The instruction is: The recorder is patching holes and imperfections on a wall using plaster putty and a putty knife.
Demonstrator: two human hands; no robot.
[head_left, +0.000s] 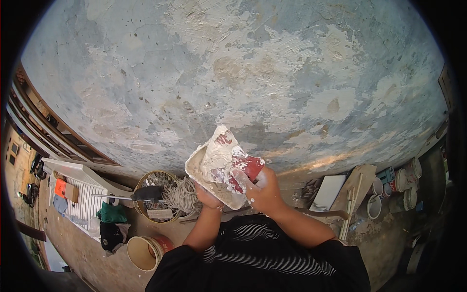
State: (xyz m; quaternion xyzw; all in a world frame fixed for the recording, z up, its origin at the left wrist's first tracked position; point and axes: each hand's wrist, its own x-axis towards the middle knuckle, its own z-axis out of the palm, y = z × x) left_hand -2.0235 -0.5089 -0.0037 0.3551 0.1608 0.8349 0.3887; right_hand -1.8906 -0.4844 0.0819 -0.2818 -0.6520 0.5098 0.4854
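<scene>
In front of my chest, my left hand (209, 198) supports a putty-crusted pan (192, 163) from below at its near left side. Off-white putty (214, 158) is heaped inside and smeared over the rim. My right hand (267, 193) grips a red putty spreader (254, 168) at the pan's right side, with white putty stuck to its face and to my fingers. The spreader overlaps the pan, so part of the pan's right side is hidden. Beyond both hands stands a blue-grey wall (292, 87) with uneven patches of pale filler.
Below left are a round tub (141, 214) of rubble, a coiled rope (182, 195) and a bucket (142, 254). A white slatted panel (87, 202) holds an orange box (60, 187). At right are leaning boards (328, 192) and several stained buckets (374, 207).
</scene>
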